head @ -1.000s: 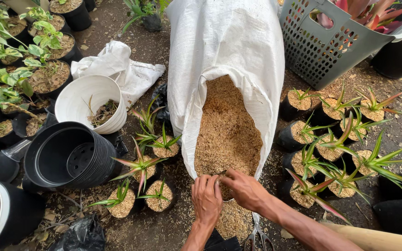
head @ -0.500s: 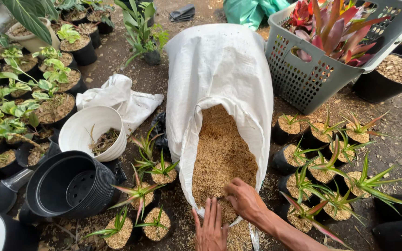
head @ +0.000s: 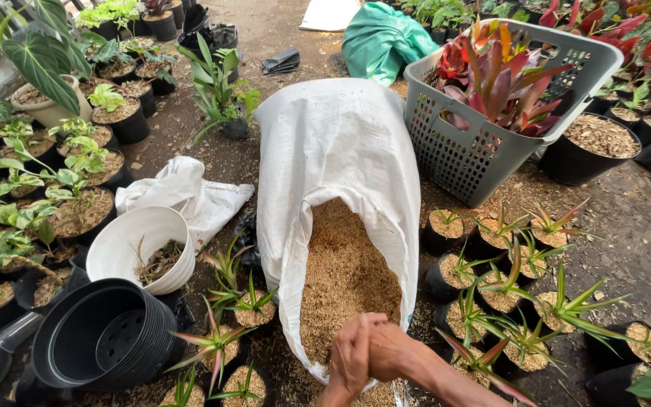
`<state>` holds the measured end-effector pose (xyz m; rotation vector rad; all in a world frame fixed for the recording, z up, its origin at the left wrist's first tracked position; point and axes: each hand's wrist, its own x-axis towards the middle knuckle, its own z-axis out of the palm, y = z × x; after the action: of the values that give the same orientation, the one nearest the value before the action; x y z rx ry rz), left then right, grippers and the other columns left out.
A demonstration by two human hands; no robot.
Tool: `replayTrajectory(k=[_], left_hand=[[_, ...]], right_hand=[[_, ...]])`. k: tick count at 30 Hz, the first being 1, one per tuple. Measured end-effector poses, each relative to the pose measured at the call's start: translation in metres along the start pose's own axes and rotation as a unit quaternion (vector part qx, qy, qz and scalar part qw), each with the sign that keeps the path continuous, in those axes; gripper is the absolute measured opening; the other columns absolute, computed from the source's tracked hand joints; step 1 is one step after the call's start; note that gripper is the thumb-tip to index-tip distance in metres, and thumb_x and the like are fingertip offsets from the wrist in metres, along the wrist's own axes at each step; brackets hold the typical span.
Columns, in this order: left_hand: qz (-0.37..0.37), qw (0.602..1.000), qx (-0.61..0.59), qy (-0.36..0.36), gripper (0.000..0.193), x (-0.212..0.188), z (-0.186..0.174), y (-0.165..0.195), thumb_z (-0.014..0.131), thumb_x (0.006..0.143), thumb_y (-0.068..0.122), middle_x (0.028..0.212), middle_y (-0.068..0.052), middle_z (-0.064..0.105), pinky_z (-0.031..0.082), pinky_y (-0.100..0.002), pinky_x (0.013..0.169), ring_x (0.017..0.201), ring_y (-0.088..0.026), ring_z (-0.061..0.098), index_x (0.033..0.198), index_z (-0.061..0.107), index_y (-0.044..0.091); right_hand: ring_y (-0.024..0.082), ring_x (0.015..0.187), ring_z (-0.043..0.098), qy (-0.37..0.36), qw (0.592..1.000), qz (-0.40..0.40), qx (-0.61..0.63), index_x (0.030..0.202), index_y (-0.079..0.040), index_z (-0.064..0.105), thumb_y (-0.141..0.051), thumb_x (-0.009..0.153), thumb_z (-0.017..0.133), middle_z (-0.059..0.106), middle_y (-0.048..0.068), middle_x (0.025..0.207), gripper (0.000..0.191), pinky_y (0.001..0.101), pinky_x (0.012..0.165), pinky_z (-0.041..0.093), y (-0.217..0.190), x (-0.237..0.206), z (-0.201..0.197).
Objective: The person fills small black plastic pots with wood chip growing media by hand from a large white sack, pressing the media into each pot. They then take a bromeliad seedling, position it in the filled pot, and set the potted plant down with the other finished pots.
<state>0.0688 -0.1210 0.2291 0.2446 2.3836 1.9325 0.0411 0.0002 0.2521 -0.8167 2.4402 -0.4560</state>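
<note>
Hands meet at the sack's mouth: left hand [head: 349, 362] and right hand [head: 389, 350] pressed together, fingers curled over tan husk [head: 344, 283]. It fills the white woven sack [head: 340, 158], lying open between small potted seedlings [head: 491, 290] and stacked black pots [head: 103, 343].

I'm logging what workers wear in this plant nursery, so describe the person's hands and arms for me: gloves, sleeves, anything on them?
Both the left hand and right hand are bare, with no gloves. No rings show. The right forearm is uncovered, with no sleeve, watch or band in view.
</note>
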Motion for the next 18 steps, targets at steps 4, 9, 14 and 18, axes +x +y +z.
replayTrajectory(k=[4, 9, 14, 18], left_hand=[[-0.257, 0.927, -0.271, 0.024, 0.093, 0.015, -0.028, 0.045, 0.014, 0.093, 0.073, 0.14, -0.019, 0.061, 0.044, -0.058, 0.115, 0.137, -0.035, 0.057, 0.139, 0.058, 0.004], [-0.268, 0.755, -0.598, -0.027, 0.116, 0.035, -0.05, 0.08, 0.009, 0.086, 0.084, 0.141, -0.031, 0.059, 0.038, -0.053, 0.116, 0.135, -0.039, 0.056, 0.148, 0.043, -0.009], [-0.225, 0.932, -0.273, 0.077, 0.072, 0.049, -0.067, 0.075, 0.043, 0.094, 0.057, 0.132, -0.019, 0.066, 0.054, -0.042, 0.105, 0.12, -0.027, 0.068, 0.135, 0.059, 0.0], [-0.181, 0.97, -0.053, 0.156, 0.03, 0.045, -0.074, 0.074, 0.066, 0.095, 0.026, 0.088, -0.02, 0.079, 0.063, -0.042, 0.075, 0.08, -0.028, 0.077, 0.1, 0.072, -0.003]], right_hand=[[0.025, 0.115, 0.061, 0.142, 0.987, 0.057, 0.039, 0.119, -0.013, 0.063, -0.044, 0.106, 0.026, 0.066, 0.014, 0.122, 0.051, 0.0445, 0.114, 0.045, -0.036, -0.025, -0.043], [0.029, 0.156, 0.017, 0.339, 0.928, -0.09, -0.125, 0.16, -0.017, 0.032, -0.058, 0.102, 0.014, 0.027, 0.01, 0.169, 0.074, 0.0638, 0.119, -0.006, -0.054, -0.025, -0.06], [0.035, 0.135, 0.038, 0.316, 0.943, 0.107, -0.003, 0.138, -0.004, 0.051, -0.049, 0.103, 0.035, 0.042, 0.02, 0.145, 0.06, 0.0654, 0.11, 0.024, -0.023, 0.0, -0.07], [0.023, 0.075, 0.059, 0.234, 0.949, 0.179, 0.11, 0.088, -0.007, 0.072, -0.027, 0.1, 0.053, 0.069, 0.015, 0.088, 0.03, 0.0398, 0.073, 0.056, -0.03, 0.004, -0.081]])
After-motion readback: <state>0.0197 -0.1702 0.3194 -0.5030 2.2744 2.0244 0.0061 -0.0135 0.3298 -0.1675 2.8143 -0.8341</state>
